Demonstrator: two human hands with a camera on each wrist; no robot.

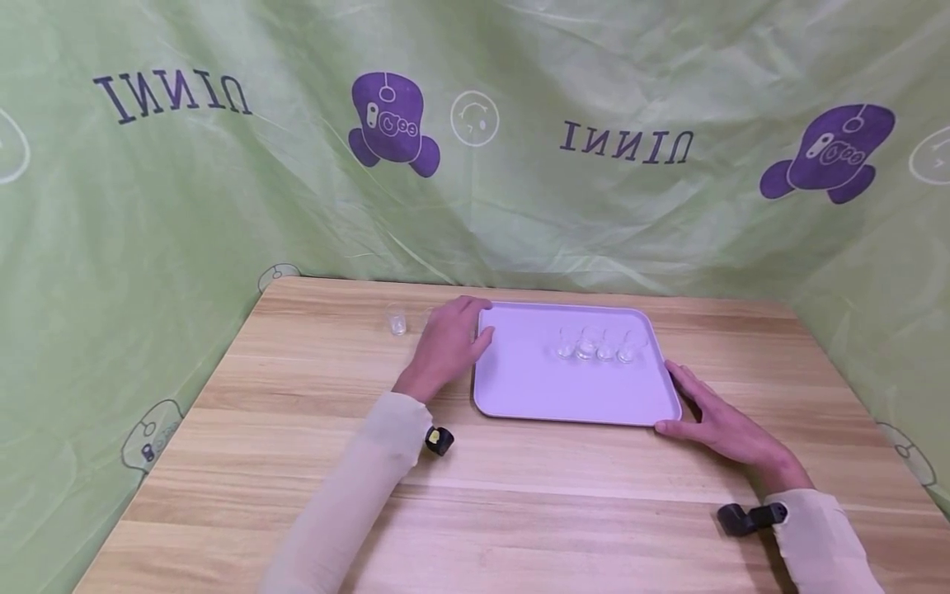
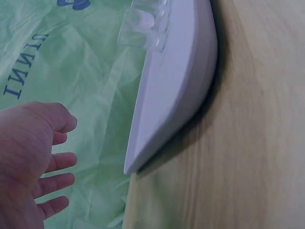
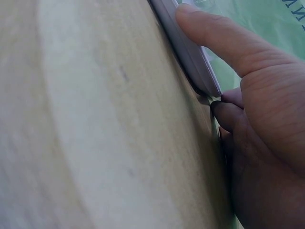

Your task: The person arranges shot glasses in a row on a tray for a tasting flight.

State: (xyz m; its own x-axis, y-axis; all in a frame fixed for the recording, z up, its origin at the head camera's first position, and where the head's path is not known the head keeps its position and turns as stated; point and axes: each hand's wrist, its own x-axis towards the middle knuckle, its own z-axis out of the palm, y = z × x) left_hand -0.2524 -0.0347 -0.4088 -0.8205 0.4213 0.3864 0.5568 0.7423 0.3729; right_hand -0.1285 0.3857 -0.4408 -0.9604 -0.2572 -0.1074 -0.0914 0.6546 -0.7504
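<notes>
A lilac tray (image 1: 512, 388) lies on the table, with several small clear glasses (image 1: 586, 346) in a row toward its right side. My left hand (image 1: 449, 338) is at the tray's left edge, thumb and fingers spread; in the left wrist view, this hand (image 2: 24, 162) holds nothing. My right hand (image 1: 723, 425) holds the front right corner of the tray. In the right wrist view, its thumb (image 3: 214, 28) lies along the tray's rim and the fingertips meet the corner, partly hidden. Another clear glass (image 1: 397, 322) stands on the table left of my left hand.
The wooden table (image 1: 519, 495) ends at a green printed curtain (image 1: 519, 231) behind and at both sides. Behind my left hand, a faint clear rim shows, mostly hidden. Each wrist carries a small black camera (image 1: 439, 440).
</notes>
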